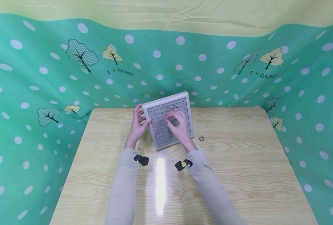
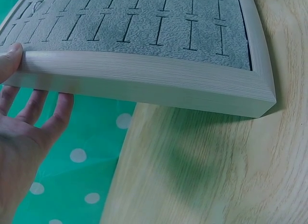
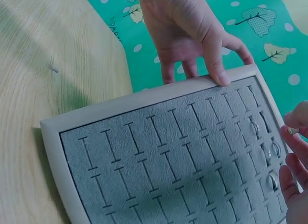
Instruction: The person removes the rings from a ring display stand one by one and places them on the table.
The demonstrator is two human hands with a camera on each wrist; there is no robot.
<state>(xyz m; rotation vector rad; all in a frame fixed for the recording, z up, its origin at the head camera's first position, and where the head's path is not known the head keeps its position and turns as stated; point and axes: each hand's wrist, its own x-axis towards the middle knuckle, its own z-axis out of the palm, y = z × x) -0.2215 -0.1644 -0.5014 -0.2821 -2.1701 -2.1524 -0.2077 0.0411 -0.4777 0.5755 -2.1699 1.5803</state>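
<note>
A ring display tray (image 1: 166,99) with a pale frame and a grey slotted pad leans upright at a tilt, its lower edge on the table. My left hand (image 1: 137,128) grips its left side, thumb on the front of the frame and fingers behind. In front of the pad, my right hand (image 1: 179,126) pinches a small ring (image 3: 292,131) between thumb and forefinger; the fingers hide most of it. Several silvery rings (image 3: 273,180) sit in slots near the tray's upper end, while many lower slots hold none.
A dark ring (image 1: 201,138) lies on the wooden table (image 1: 239,175) right of the tray. Small specks (image 1: 139,147) show on the wood by the left wrist. A green dotted curtain (image 1: 155,72) hangs behind the table's far edge and along both sides.
</note>
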